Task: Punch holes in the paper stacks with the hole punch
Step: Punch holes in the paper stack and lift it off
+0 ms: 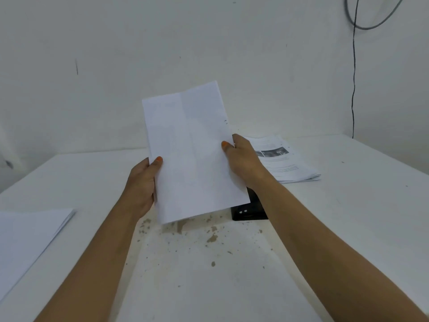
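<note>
A person holds a thin stack of white paper upright above a white table, the left hand gripping its left edge with the thumb on the front face and the right hand pinching its right edge the same way. The black hole punch sits just below the right wrist, partly hidden by the sheets' lower corner and the forearm, with two white dots showing on its near end (likely punched chads, though too small to confirm). Small marks on the stack's right edge may be holes; that cannot be settled. To do this step well, the sheets should be squared flush before an edge slides fully into the punch's slot. A printed pile lies just beyond the right hand; a plain pile rests well left of the left forearm. No containers are in view.
</note>
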